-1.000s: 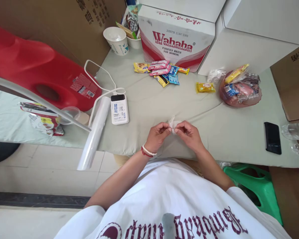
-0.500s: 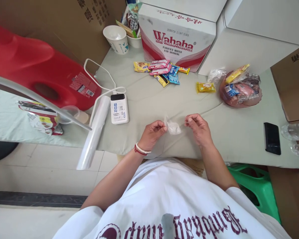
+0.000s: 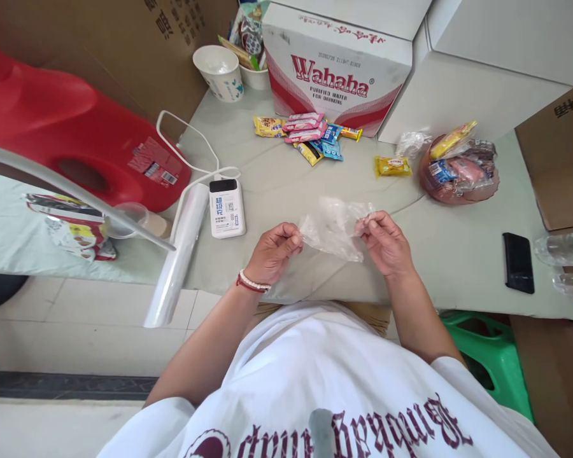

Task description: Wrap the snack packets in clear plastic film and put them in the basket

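Observation:
A thin clear plastic bag [image 3: 334, 230] is stretched between my two hands above the near part of the table. My left hand [image 3: 274, 251], with white and red bracelets at the wrist, pinches its left end. At the other end, my right hand [image 3: 386, 243] grips the film between thumb and fingers. The bag looks crumpled and see-through, with no contents that I can make out. Beyond it lies a pile of small wrapped snacks [image 3: 305, 133] in pink, blue and yellow. One yellow snack packet [image 3: 393, 166] sits apart to the right.
At right stands a reddish bowl [image 3: 434, 187] of wrapped snacks, beside crumpled clear plastic [image 3: 413, 144]. A phone [image 3: 518, 263] and plastic bottles [image 3: 563, 248] lie farther right. Leftward are a power bank [image 3: 227, 213], a plastic film roll [image 3: 179, 254] and a red jug [image 3: 76, 127]. A Wahaba carton [image 3: 337, 70] stands behind.
The bunched plastic bag has been spread wide. My left hand moved left, and my right hand, which was apart from the bag, now grips its right end.

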`<move>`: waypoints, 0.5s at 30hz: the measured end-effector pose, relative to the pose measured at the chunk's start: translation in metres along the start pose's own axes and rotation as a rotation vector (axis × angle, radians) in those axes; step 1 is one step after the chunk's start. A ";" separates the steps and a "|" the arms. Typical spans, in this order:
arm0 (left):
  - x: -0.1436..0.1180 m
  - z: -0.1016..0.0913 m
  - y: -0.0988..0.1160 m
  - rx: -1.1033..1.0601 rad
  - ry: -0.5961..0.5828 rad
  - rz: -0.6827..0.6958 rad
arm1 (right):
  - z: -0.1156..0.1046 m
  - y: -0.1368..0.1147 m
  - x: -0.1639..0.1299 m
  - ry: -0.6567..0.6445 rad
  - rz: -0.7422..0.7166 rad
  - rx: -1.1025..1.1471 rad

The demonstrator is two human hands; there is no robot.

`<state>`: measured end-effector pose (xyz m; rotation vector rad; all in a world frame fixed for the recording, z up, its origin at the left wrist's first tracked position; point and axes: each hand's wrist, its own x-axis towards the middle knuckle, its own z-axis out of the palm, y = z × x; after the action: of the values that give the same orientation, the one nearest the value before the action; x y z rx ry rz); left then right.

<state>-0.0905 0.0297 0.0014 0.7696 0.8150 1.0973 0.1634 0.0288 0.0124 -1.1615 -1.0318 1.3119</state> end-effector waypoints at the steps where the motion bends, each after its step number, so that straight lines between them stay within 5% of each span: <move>1: 0.001 -0.001 0.002 0.001 0.001 0.007 | -0.004 -0.001 0.000 0.033 -0.018 0.008; 8: 0.000 -0.014 -0.001 0.090 0.076 0.063 | -0.029 -0.011 -0.002 0.265 -0.156 0.090; 12: -0.025 -0.020 -0.011 0.541 0.012 -0.050 | -0.033 -0.024 -0.002 0.356 -0.169 0.147; 15: -0.041 -0.013 -0.004 0.833 0.022 0.044 | -0.029 -0.038 0.002 0.338 -0.204 0.093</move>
<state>-0.1102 -0.0092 -0.0012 1.4697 1.2992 0.7809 0.1983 0.0320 0.0447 -1.1285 -0.8090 0.9534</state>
